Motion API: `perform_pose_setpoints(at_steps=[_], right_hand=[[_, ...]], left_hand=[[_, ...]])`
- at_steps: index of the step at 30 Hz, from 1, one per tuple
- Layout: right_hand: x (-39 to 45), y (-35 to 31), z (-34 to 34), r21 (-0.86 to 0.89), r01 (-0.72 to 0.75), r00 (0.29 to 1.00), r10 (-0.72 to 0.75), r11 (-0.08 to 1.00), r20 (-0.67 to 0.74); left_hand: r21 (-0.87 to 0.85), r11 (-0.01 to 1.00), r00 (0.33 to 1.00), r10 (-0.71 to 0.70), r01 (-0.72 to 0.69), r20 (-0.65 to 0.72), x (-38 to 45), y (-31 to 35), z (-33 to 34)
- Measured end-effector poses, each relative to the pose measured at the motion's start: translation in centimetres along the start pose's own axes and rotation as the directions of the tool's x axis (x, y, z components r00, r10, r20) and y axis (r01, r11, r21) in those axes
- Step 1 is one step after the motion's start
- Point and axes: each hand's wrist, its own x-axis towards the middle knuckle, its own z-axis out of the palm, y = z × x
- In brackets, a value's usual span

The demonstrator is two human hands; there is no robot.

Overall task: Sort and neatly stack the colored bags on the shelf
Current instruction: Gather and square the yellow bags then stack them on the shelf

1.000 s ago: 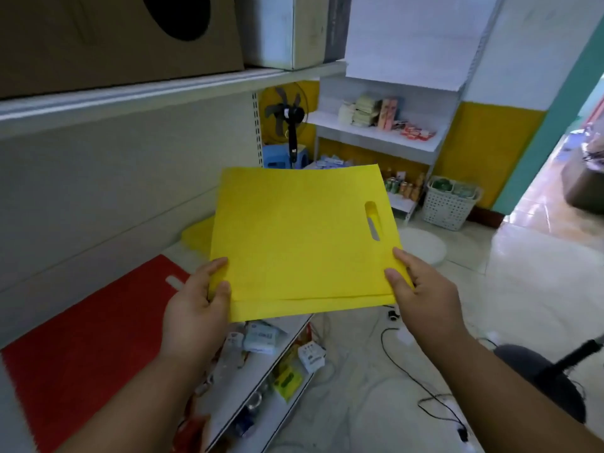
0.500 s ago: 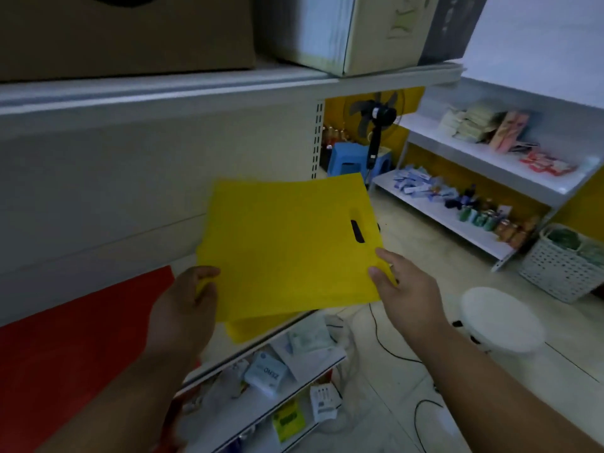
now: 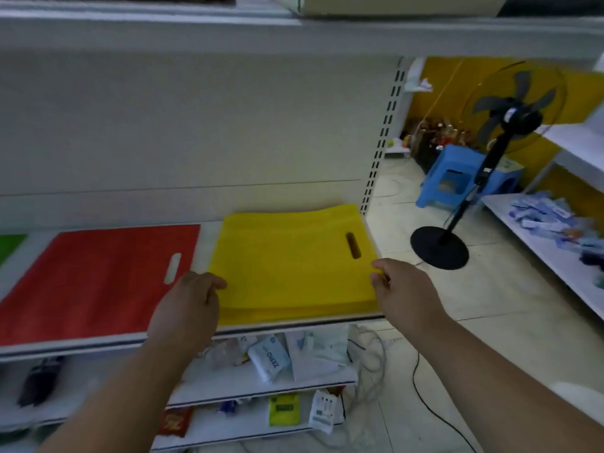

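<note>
Three piles: green, red, yellow on shelf [image 3: 98,338].
Yellow bags [image 3: 291,266]: at 3 o'clock of red bags [image 3: 98,279], edges slightly stepped.
Left hand [image 3: 188,308]: pinches yellow near corner.
Right hand [image 3: 403,289]: pinches opposite edge.
Tip: square edges before releasing.

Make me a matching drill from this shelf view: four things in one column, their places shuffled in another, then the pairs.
Things:
1. yellow bags
2. red bag
3. fan
4. blue stool

Places:
A. shelf, left of the yellow stack
B. floor, behind the fan's pole
C. shelf, between both hands
D. floor, on a round black base

Pairs: 1-C, 2-A, 3-D, 4-B
</note>
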Motion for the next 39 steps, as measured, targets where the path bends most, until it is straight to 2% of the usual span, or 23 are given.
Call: perform_pose_setpoints(at_steps=[7,11,14,17,22,29,34,39], right_hand=[[1.4,0.5,0.3,-0.253,0.059,0.992,-0.029,0.966,0.120],[1.3,-0.3,-0.5,-0.409,0.091,0.993,-0.049,0.908,0.112],[0.8,-2.0,-0.8,-0.409,0.168,0.985,-0.143,0.897,0.091],[0.3,-5.8,-0.3,-0.360,0.307,0.950,-0.305,0.881,0.063],[-0.9,-17.4,2.2,-0.297,0.460,0.883,-0.465,0.837,0.060],[-5.6,-38.7,10.3,-0.120,0.628,0.775,-0.632,0.769,0.006],[-9.6,-52.6,16.6,-0.038,0.741,0.672,-0.740,0.670,0.045],[-12.7,-63.7,21.3,0.011,0.826,0.561,-0.825,0.563,0.058]], left_hand=[[0.204,0.978,0.999,-0.041,0.038,0.013,-0.1,0.8,1.5],[0.297,0.953,0.998,-0.063,0.056,0.015,-0.3,1.4,1.6],[0.299,0.953,0.996,-0.019,0.046,-0.091,-1.0,1.4,1.2],[0.227,0.973,0.988,0.063,-0.029,-0.143,-2.4,0.4,0.3],[0.213,0.977,0.980,0.053,-0.012,-0.191,-5.6,-6.3,-3.5],[0.271,0.946,0.942,-0.084,0.178,-0.325,-14.0,-22.9,-14.1],[0.293,0.883,0.889,-0.241,0.367,-0.389,-20.6,-34.7,-22.1],[0.267,0.832,0.827,-0.340,0.487,-0.448,-24.8,-42.8,-27.7]])
